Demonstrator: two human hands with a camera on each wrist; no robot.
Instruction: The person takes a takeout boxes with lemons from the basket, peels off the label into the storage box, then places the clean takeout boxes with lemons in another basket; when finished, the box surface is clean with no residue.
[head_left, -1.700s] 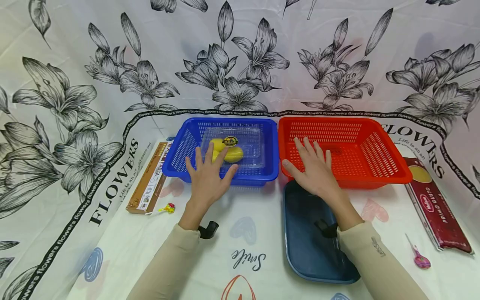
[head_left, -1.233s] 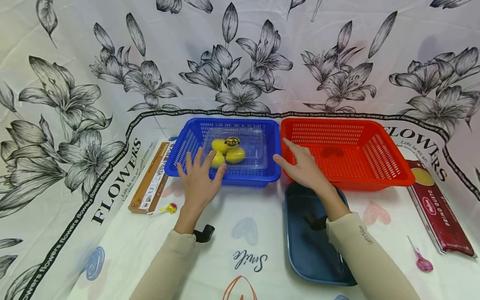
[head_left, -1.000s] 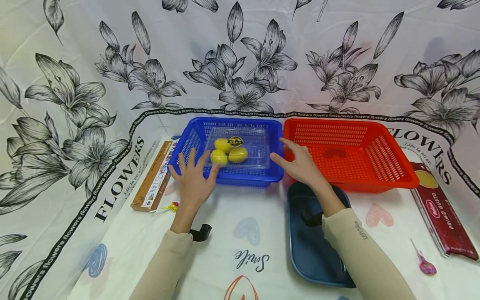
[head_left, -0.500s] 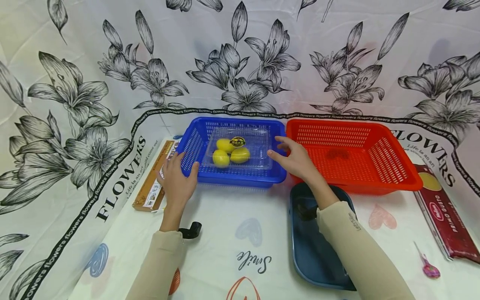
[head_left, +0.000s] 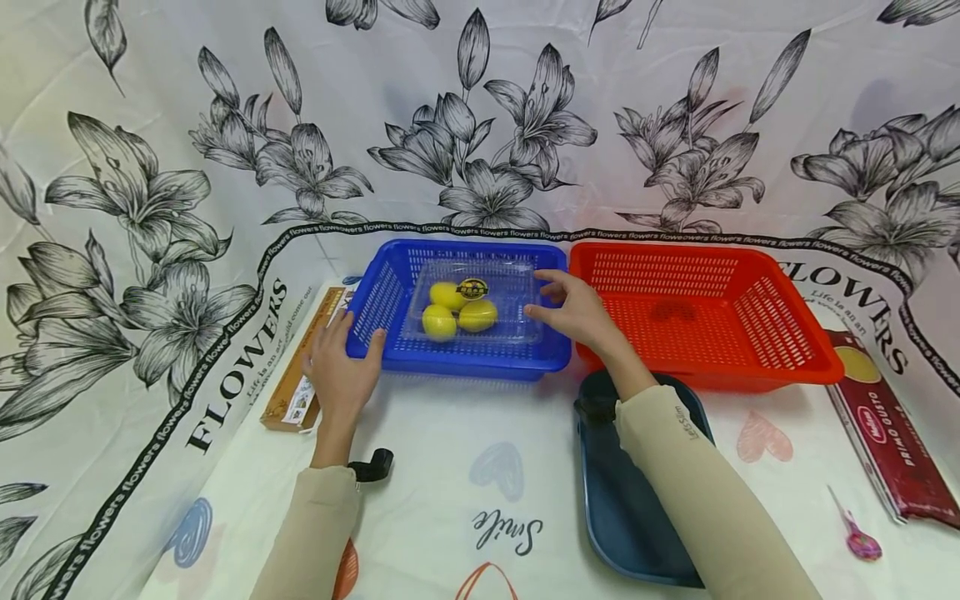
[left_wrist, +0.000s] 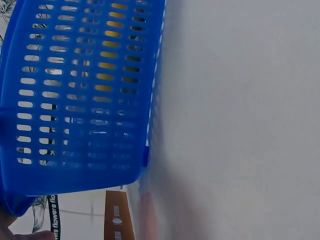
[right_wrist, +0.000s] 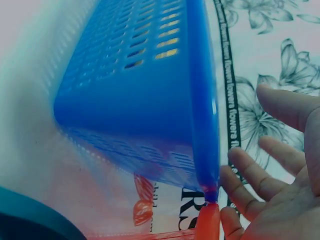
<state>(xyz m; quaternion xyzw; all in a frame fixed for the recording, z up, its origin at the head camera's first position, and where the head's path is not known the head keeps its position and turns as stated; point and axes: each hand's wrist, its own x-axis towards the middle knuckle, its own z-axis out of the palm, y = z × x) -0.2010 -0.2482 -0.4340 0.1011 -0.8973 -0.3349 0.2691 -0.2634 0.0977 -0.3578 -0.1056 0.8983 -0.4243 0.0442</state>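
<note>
A blue plastic basket (head_left: 472, 364) stands at the back of the table. Inside it sits a clear plastic box (head_left: 513, 321) with a dark label, and the lemons (head_left: 477, 316) show through its lid. My left hand (head_left: 343, 367) is at the basket's left front corner, thumb apart from the fingers; whether it touches the rim is unclear. In the left wrist view the basket's slotted wall (left_wrist: 75, 175) hides most of that hand. My right hand (head_left: 577, 315) hovers over the basket's right end, beside the box. Its fingers (right_wrist: 252, 172) are spread and loosely bent, holding nothing, in the right wrist view.
Against the blue basket's right side stands a red basket (head_left: 705, 375). A dark blue tray (head_left: 637, 500) lies under the right forearm. A brown pasta box (head_left: 288, 404) is at left, a dark red packet (head_left: 885, 433) at right. A lollipop (head_left: 862, 546) lies near that packet.
My left hand has moved left, from over the lemons to the basket's left end. My right hand has shifted from the red basket to the blue basket's right end.
</note>
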